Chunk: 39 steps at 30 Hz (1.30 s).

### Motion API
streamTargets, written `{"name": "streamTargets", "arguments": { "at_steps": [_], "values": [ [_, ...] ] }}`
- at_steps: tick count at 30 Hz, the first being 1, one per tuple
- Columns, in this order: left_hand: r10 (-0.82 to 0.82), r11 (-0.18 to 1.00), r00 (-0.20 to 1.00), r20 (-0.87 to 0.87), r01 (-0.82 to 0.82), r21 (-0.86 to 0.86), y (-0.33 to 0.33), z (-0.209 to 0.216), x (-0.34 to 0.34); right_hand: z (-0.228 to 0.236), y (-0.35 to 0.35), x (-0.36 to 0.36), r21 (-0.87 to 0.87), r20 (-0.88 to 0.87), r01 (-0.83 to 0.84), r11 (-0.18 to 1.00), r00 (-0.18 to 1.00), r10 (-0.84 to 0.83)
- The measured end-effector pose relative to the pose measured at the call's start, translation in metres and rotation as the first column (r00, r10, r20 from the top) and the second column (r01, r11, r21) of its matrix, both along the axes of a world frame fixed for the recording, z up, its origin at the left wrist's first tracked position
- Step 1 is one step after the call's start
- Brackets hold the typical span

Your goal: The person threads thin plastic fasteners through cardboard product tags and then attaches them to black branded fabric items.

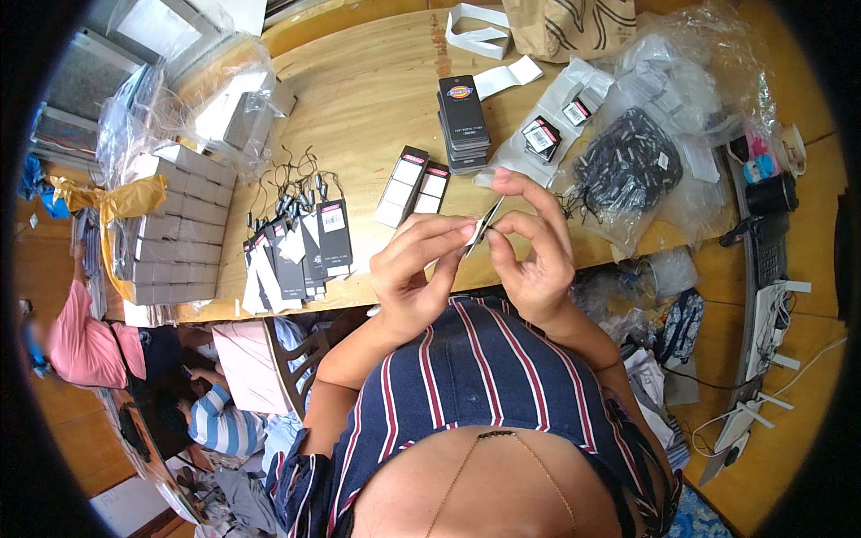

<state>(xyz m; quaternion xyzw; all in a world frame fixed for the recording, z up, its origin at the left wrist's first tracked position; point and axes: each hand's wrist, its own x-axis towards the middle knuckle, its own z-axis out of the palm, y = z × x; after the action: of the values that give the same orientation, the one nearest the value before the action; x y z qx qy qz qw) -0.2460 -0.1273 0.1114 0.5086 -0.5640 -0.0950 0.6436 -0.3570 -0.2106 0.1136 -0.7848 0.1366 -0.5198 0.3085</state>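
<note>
Above the table's near edge, a small black-and-white hang tag (485,222) is seen almost edge-on between my hands. My left hand (414,262) pinches its lower left side between thumb and fingers. Thumb and forefinger of my right hand (541,255) are closed at its right side, the other fingers raised; whether they also hold a string is too small to tell. Just beyond lie two piles of tags with white labels (401,190) and a taller stack of black tags (464,117). Left of my hands, several finished-looking tags (333,235) fan out with black strings (296,184) attached.
A clear bag of black strings (630,161) lies right, beside small labelled tags (542,137) on white plastic. Stacked white boxes (179,229) stand left under plastic. A brown paper bag (574,27) and white paper strips (508,77) lie at the back. Other people sit far left.
</note>
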Motion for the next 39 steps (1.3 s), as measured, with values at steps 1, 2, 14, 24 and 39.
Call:
{"name": "streamTargets", "arguments": {
  "at_steps": [1,2,14,24,39],
  "values": [
    [0.026,1.000,0.997,0.069,-0.026,0.000,0.000,0.001,0.000,0.001,-0.001,-0.001,-0.008,-0.010,-0.006,1.000,1.000,0.006],
    [0.049,0.998,0.984,0.174,-0.043,-0.042,-0.002,0.002,0.003,0.001,-0.001,-0.001,-0.014,-0.018,-0.001,1.000,1.000,0.001],
    [0.074,0.997,0.915,0.397,-0.053,-0.064,-0.006,0.005,0.012,0.011,-0.004,-0.008,-0.247,-0.247,0.035,0.968,0.964,-0.098],
    [0.102,0.995,0.896,0.433,-0.090,-0.046,-0.006,0.004,0.004,0.004,-0.001,-0.007,-0.180,-0.246,0.051,0.982,0.965,-0.095],
    [-0.244,0.808,0.661,-0.710,0.543,0.227,-0.012,-0.009,0.018,-0.016,-0.013,-0.009,0.246,0.000,-0.306,0.920,0.949,0.315]
  ]
}}
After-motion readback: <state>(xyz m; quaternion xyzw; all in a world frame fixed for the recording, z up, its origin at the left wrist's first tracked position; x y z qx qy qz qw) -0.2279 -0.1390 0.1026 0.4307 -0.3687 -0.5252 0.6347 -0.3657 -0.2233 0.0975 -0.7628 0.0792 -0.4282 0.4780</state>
